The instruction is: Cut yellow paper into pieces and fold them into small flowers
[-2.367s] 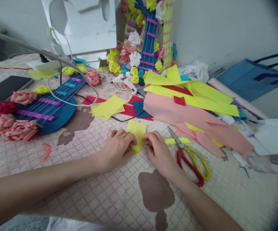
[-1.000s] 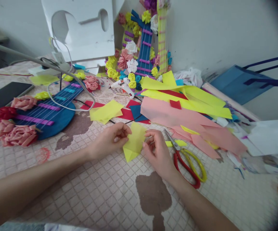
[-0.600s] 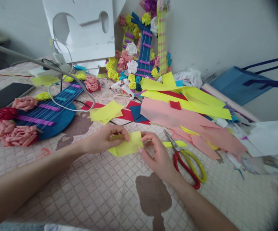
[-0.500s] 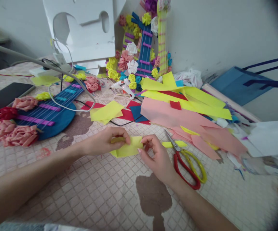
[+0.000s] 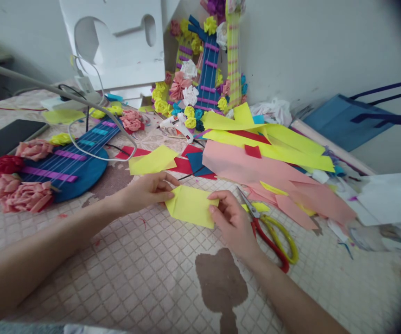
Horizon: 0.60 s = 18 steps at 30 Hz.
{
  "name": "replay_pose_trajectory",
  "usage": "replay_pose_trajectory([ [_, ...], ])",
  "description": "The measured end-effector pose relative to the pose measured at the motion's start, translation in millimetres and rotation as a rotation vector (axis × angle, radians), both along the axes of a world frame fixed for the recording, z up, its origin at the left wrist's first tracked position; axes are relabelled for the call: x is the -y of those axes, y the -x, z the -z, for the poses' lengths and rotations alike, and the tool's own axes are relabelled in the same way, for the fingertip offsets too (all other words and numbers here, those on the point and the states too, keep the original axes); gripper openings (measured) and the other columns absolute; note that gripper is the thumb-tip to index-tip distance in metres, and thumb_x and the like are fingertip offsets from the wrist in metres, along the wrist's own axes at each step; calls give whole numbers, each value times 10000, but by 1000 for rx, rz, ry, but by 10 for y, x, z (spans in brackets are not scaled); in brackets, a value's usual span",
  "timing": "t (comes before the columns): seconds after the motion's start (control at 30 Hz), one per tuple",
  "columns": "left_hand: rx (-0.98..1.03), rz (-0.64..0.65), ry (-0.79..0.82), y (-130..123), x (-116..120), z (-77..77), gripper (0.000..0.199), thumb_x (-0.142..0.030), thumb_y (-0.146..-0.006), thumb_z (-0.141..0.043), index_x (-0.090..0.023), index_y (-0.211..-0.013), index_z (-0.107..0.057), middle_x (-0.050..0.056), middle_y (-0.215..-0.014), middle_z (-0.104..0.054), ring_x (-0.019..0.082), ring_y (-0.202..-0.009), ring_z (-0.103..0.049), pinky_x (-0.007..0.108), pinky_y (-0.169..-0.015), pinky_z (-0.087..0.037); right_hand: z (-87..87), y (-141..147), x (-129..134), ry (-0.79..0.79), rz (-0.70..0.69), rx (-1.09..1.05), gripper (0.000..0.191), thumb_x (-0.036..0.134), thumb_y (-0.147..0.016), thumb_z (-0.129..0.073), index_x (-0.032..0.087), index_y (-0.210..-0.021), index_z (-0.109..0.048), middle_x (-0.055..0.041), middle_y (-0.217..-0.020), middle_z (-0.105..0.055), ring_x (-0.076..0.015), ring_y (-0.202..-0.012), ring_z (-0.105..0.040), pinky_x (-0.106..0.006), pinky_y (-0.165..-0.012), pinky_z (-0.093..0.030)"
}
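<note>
A small yellow sheet (image 5: 194,207), which looks like paper or thin fabric, is stretched between my two hands over the table. My left hand (image 5: 150,190) pinches its left corner, where the material is creased. At the opposite edge, my right hand (image 5: 233,220) grips the sheet between thumb and fingers. Just right of that hand lie scissors (image 5: 271,236) with red and yellow handles, partly hidden by my wrist, their blades crossing a narrow yellow strip (image 5: 260,207).
Behind my hands lie another yellow sheet (image 5: 153,160), a pink sheet (image 5: 242,162) and yellow strips. A blue paper guitar (image 5: 82,171) with flowers is at left, near a phone (image 5: 10,139). A glue gun (image 5: 179,126) stands before decorated guitars (image 5: 209,74).
The yellow sheet has been spread flatter and tilted toward me, so more of its face shows. My left hand has moved up and left, and my right hand slightly right.
</note>
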State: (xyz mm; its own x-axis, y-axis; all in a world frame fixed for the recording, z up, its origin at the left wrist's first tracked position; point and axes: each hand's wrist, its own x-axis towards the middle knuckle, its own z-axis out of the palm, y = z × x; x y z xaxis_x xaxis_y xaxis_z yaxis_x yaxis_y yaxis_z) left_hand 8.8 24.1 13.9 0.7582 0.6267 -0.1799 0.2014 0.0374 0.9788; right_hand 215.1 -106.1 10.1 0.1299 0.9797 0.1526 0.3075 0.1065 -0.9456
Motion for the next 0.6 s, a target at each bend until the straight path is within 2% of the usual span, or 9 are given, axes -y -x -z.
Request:
replay_pose_trajectory([
  [0.07,-5,10,-29,18,-26,-2,289,-282,-771,-632,-164,-1008,-516,4,-786,-629,123,-705,-603,247,-630,-487,-29,-44,2,-8,-98,76,237,105,-858,-401,228,-1001,-545,10,-789,-546,-118,-648,-515,-222,-552,-425],
  [0.17,-31,91,-83,47,-55,-19,251,-281,-780,-619,-163,-988,-545,17,-841,-638,124,-741,-608,237,-637,-483,-71,-119,-14,-103,-203,244,386,10,-796,-374,226,-1058,-558,-17,-946,-606,-137,-809,-566,-262,-703,-463],
  [0.27,-54,152,-157,56,-65,-18,194,-279,-799,-598,-169,-956,-570,16,-854,-641,120,-755,-608,229,-644,-484,-68,-162,-40,-210,-229,383,451,-41,-733,-421,223,-1073,-556,-30,-1006,-617,-156,-922,-569,-286,-794,-460],
  [0.33,-38,147,-221,50,-59,-6,185,-290,-823,-573,-171,-964,-575,23,-864,-648,130,-773,-616,245,-662,-495,-38,-159,-48,-271,-236,446,424,-56,-711,-449,216,-1011,-573,-35,-975,-613,-161,-930,-569,-289,-805,-463],
  [0.4,-14,69,-336,41,-39,-7,218,-316,-850,-553,-174,-1014,-571,50,-946,-654,157,-850,-622,288,-723,-508,-2,-138,-45,-331,-195,510,343,-47,-724,-470,209,-923,-582,-40,-934,-595,-161,-910,-570,-284,-791,-468],
  [0.5,-10,-53,-616,33,29,-53,359,-369,-837,-601,-204,-1149,-535,81,-1156,-599,209,-1055,-563,366,-887,-469,30,-95,-32,-375,-43,615,233,-1,-765,-490,199,-860,-564,-54,-918,-552,-168,-873,-569,-291,-760,-474],
  [0.53,-11,-40,-706,29,65,-75,432,-387,-805,-646,-217,-1182,-520,83,-1202,-571,223,-1107,-529,380,-932,-441,34,-83,-29,-374,4,649,212,12,-772,-493,198,-852,-555,-59,-919,-544,-174,-867,-569,-297,-752,-476],
  [0.6,-14,69,-848,12,153,-109,569,-416,-720,-733,-225,-1205,-506,85,-1229,-535,245,-1147,-483,393,-973,-398,37,-66,-27,-353,40,716,203,16,-767,-489,201,-835,-538,-62,-913,-542,-186,-857,-569,-307,-734,-477],
])
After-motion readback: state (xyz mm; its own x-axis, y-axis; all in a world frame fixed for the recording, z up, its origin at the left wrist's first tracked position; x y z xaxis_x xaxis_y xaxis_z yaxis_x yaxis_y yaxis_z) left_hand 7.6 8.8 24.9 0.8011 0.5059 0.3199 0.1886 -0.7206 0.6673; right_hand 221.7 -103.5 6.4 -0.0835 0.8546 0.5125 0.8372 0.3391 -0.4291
